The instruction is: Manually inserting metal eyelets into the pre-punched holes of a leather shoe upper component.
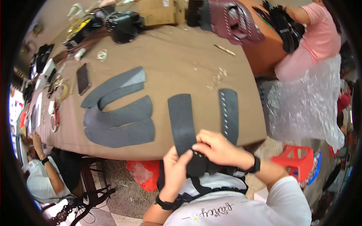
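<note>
A dark grey strip of leather-like material (181, 116) lies on the table, and its near end runs over the front edge into my hands. My left hand (175, 165) grips that end from the left, thumb on top. Against its right side, the fingers of my right hand (217, 148) are bent in and closed on the same end. Small light dots show on the dark part between my hands. To the right lies a second grey strip (233, 113) with a row of metal-looking dots. Small light pieces (218, 78) are scattered beyond it.
Several curved grey pieces (117, 115) lie on the left of the brown-covered table (169, 67), near a phone (82, 79). A black bag (122, 26) and cardboard box (156, 12) stand at the back. A red stool (296, 162) is at right. Other people sit on both sides.
</note>
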Demonstrator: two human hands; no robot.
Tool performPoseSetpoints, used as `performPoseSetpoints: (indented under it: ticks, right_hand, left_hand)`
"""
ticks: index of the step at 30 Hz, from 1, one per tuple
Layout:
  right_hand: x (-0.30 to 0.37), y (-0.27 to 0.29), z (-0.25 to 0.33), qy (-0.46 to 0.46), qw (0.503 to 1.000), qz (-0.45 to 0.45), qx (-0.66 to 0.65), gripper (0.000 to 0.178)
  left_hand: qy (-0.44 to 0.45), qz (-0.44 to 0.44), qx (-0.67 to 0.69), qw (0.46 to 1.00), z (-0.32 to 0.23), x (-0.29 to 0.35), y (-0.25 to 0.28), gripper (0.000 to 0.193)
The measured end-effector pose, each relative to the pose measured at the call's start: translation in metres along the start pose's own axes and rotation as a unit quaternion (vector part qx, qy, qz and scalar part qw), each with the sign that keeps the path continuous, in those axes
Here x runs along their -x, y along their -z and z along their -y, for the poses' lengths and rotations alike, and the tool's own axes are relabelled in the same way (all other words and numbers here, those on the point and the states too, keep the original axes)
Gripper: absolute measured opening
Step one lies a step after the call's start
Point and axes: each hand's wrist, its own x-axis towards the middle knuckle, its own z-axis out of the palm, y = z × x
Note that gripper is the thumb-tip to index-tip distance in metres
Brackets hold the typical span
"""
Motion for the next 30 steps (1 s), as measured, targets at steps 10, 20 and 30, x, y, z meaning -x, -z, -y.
performPoseSetpoints:
  ticks: [10,20,30]
  right_hand:
    - [-0.088,0.100,-0.059,0.019,0.989,-0.072,0.125,0.006]
    - [-0.106,0.083,-0.076,0.007,0.961,-0.059,0.270,0.005]
    - [-0.021,0.031,-0.005,0.091,0.995,-0.004,0.046,0.005]
  left_hand:
    - [0.031,0.036,0.056,0.997,-0.002,-0.019,0.002,0.030]
    - [0.062,0.024,0.035,0.997,-0.010,-0.023,-0.003,0.030]
    - [0.063,0.037,0.045,0.996,-0.007,-0.025,0.005,0.025]
